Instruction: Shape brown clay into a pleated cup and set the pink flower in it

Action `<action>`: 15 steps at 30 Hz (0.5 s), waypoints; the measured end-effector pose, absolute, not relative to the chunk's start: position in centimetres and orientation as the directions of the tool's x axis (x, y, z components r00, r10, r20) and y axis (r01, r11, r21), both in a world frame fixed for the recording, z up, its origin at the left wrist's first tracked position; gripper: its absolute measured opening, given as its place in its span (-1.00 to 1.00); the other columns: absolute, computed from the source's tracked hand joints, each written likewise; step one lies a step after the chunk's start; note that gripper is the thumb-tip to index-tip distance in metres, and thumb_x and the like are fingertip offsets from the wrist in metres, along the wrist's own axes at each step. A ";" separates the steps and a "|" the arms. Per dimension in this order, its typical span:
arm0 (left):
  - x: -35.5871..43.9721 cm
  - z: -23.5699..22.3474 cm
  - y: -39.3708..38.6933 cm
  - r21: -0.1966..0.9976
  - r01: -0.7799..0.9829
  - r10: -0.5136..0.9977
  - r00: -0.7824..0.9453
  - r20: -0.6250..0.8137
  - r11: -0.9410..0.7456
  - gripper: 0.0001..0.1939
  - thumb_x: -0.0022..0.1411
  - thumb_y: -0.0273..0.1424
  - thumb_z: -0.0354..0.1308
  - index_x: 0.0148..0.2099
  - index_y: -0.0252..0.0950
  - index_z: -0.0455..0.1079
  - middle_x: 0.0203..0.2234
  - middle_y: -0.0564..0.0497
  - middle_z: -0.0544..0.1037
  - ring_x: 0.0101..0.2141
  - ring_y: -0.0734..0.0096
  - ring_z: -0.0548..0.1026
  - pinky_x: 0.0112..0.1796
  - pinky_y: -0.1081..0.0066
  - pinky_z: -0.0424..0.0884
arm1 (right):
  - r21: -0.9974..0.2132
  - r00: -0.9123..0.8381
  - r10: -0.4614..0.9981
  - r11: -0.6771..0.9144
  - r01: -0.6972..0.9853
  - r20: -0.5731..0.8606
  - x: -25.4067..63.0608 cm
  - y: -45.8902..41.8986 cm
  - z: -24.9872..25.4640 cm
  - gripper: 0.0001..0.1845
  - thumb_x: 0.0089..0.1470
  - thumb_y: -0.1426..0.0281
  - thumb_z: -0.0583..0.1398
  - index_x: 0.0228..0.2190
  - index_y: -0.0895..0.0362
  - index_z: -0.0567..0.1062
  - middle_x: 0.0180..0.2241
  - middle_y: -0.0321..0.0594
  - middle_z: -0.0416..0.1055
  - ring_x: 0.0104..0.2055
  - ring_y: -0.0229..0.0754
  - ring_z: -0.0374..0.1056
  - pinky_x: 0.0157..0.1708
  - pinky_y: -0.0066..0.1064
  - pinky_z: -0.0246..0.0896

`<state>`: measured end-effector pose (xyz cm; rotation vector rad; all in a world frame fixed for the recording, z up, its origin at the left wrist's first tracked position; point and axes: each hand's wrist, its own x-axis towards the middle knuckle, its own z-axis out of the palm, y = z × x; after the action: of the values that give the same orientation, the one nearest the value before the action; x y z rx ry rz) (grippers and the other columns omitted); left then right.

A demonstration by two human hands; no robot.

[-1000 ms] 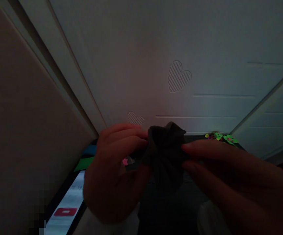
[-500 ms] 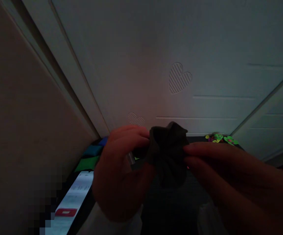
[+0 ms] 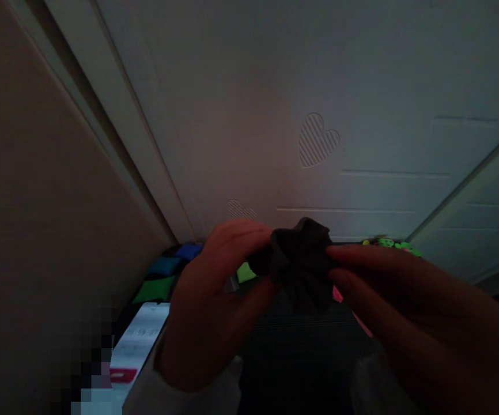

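Between my hands is a dark, pleated piece of cloth (image 3: 305,268), gathered into folds that fan out like a flower. My left hand (image 3: 215,305) curls around its left side, thumb below and fingers above. At its right edge, my right hand (image 3: 409,305) pinches a fold between thumb and fingertips. Both hands hold the cloth up above a dark surface (image 3: 293,369). The dim light hides the detail of the folds, and the exact fabric cannot be made out.
A lit phone (image 3: 139,340) lies at the left, near a green packet (image 3: 153,289), a teal one (image 3: 165,266) and a blue one (image 3: 188,251). Yellow-green material (image 3: 245,272) shows behind my left hand. Bright green pieces (image 3: 386,242) lie at the back right, before a white panel (image 3: 215,115).
My left hand has shifted slightly right, and its grip on the cloth looks looser. The cloth has turned a little and its folds have bunched up. My right hand still pinches its edge.
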<state>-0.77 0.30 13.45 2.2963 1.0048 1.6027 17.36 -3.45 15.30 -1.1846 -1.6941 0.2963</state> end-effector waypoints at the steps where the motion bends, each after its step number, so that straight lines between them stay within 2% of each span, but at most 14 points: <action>1: -0.8 13.4 0.3 0.497 0.436 0.618 0.193 0.763 -0.750 -0.70 0.07 -0.49 0.18 -0.11 -0.15 0.34 -0.21 0.09 0.46 -0.17 0.41 0.40 -0.10 0.40 0.33 | -0.663 -0.012 0.810 0.488 0.568 0.586 17.4 -3.5 15.3 -0.74 0.00 0.41 0.23 -0.26 -0.20 0.49 -0.36 -0.56 0.56 -0.50 -0.37 0.44 -0.36 -0.57 0.42; 5: -0.7 13.2 0.3 0.534 0.424 0.642 0.163 0.749 -0.731 -0.71 0.09 -0.47 0.17 -0.11 -0.09 0.35 -0.18 0.09 0.46 -0.15 0.37 0.41 -0.07 0.36 0.32 | -0.657 -0.018 0.814 0.481 0.580 0.580 17.4 -3.6 15.2 -0.76 0.01 0.41 0.22 -0.27 -0.19 0.49 -0.37 -0.55 0.55 -0.48 -0.36 0.44 -0.35 -0.56 0.42; 8: -0.6 13.1 0.4 0.517 0.423 0.626 0.169 0.762 -0.744 -0.70 0.09 -0.47 0.17 -0.11 -0.08 0.35 -0.17 0.10 0.45 -0.14 0.38 0.40 -0.07 0.37 0.32 | -0.657 -0.018 0.810 0.488 0.575 0.586 17.4 -3.6 15.2 -0.77 0.02 0.42 0.21 -0.29 -0.17 0.48 -0.38 -0.56 0.54 -0.48 -0.38 0.43 -0.35 -0.60 0.41; 12: -0.5 13.2 0.5 0.476 0.441 0.605 0.217 0.766 -0.761 -0.70 0.10 -0.46 0.17 -0.09 -0.12 0.36 -0.14 0.09 0.46 -0.12 0.40 0.39 -0.07 0.38 0.33 | -0.638 -0.026 0.800 0.497 0.588 0.600 17.3 -3.5 15.2 -0.78 0.02 0.43 0.21 -0.29 -0.16 0.48 -0.40 -0.58 0.54 -0.53 -0.42 0.39 -0.35 -0.64 0.39; 15: -0.5 13.3 0.5 0.479 0.422 0.601 0.225 0.767 -0.770 -0.74 0.08 -0.47 0.19 -0.13 -0.16 0.39 -0.17 0.07 0.48 -0.14 0.39 0.41 -0.07 0.37 0.33 | -0.627 -0.038 0.792 0.511 0.588 0.609 17.3 -3.4 15.2 -0.77 0.03 0.43 0.21 -0.28 -0.17 0.47 -0.38 -0.59 0.54 -0.50 -0.42 0.42 -0.35 -0.66 0.38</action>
<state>-0.51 0.52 13.34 2.3210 0.9808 1.5776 17.29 -3.42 15.20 -1.1718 -1.7273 0.2490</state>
